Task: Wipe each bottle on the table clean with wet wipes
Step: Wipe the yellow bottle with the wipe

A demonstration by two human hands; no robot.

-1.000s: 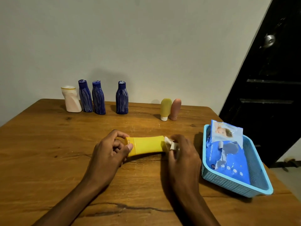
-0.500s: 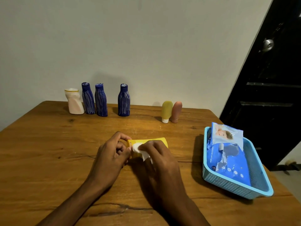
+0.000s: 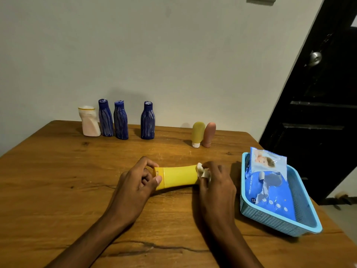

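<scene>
A yellow bottle (image 3: pixel 178 176) lies on its side across the middle of the wooden table (image 3: pixel 58 171). My left hand (image 3: pixel 135 182) grips its capped left end with curled fingers and thumb. My right hand (image 3: pixel 216 182) pinches a small white wet wipe (image 3: pixel 201 171) against the bottle's right end. At the back of the table stand a white bottle (image 3: pixel 89 121), three dark blue bottles (image 3: pixel 120 120) and two small tubes, one olive (image 3: pixel 197 134) and one pink (image 3: pixel 209 134).
A light blue plastic basket (image 3: pixel 301 229) sits at the table's right edge, holding a blue pack of wet wipes (image 3: pixel 264 182). A black door (image 3: pixel 318 93) stands behind it on the right. A pale wall runs behind the bottles.
My right hand has slid the wipe along the yellow bottle from near the cap back to the right end. My left hand kept its grip on the cap end.
</scene>
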